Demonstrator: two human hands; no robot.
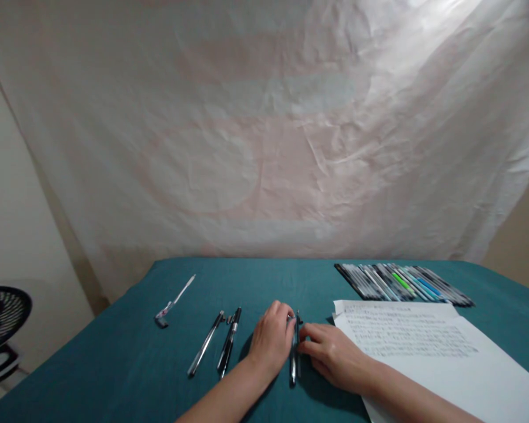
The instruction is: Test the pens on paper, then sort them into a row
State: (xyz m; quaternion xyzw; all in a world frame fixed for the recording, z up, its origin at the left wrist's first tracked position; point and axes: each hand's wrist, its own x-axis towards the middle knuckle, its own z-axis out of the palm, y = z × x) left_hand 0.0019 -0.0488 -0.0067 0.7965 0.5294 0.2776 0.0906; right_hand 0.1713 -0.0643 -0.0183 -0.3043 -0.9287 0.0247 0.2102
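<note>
Between my two hands a slim pen with a clear and silver barrel lies lengthwise on the green cloth. My left hand is closed at the pen's far end, thumb and forefinger against it. Something small and shiny shows by its fingertips, too small to name. On the pen's right side, my right hand has its fingers curled and pinched close beside the barrel; what they hold, if anything, is hidden. To the left lie a clear pen and some dark pens, with small dark pieces between their far ends.
Farther left, a thin white stick-like piece lies by a small dark object. A row of many pens spans the back right. Handwritten paper sheets lie beneath my right forearm. A black fan stands beyond the table's left edge.
</note>
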